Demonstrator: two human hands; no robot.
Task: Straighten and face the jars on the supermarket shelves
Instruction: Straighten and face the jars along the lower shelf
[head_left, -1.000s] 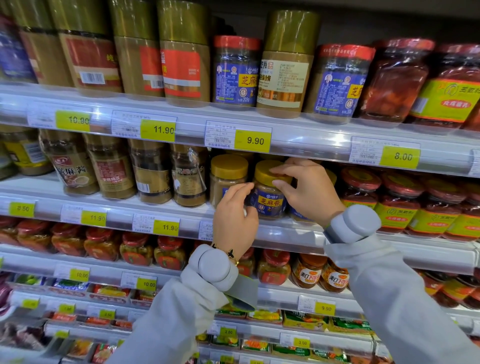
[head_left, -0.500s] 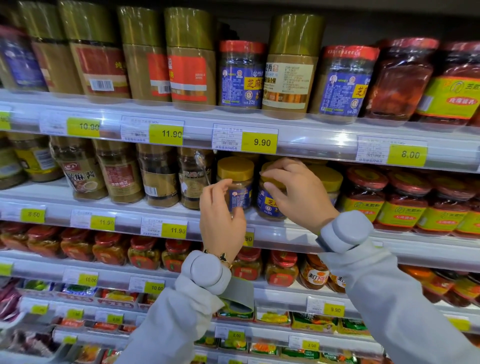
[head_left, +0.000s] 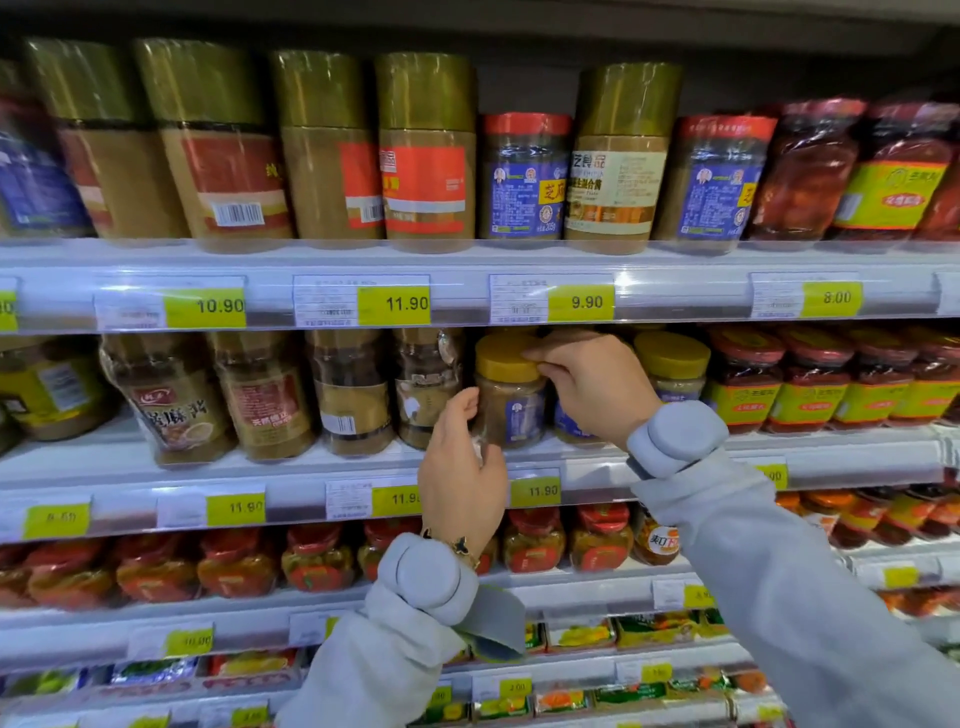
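1. In front of me is a supermarket rack with several white shelves; yellow price tags (head_left: 394, 304) run along the shelf edges.
2. The top shelf (head_left: 467, 260) carries tall jars with gold lids (head_left: 425, 150), beside them shorter jars with red lids and blue labels (head_left: 524, 176), and dark red jars at the far right.
3. On the middle shelf (head_left: 291, 467) stand brown sauce jars at the left, jars with yellow lids in the centre, and red-lidded jars with yellow-green labels (head_left: 748, 384) at the right.
4. My right hand (head_left: 597, 384) reaches in from the right. Its fingertips pinch the rim of the lid of one yellow-lidded jar (head_left: 509, 389), which stands upright near the front edge of the middle shelf.
5. My left hand (head_left: 460, 467) is raised just left of the same jar, with the fingers curled toward its side. It seems to touch the glass, but I cannot tell this for sure because the picture is blurred there.
6. Another yellow-lidded jar (head_left: 672, 364) stands behind my right wrist, and a third one is mostly hidden by that hand.
7. The blue label of the held jar faces partly to the right.
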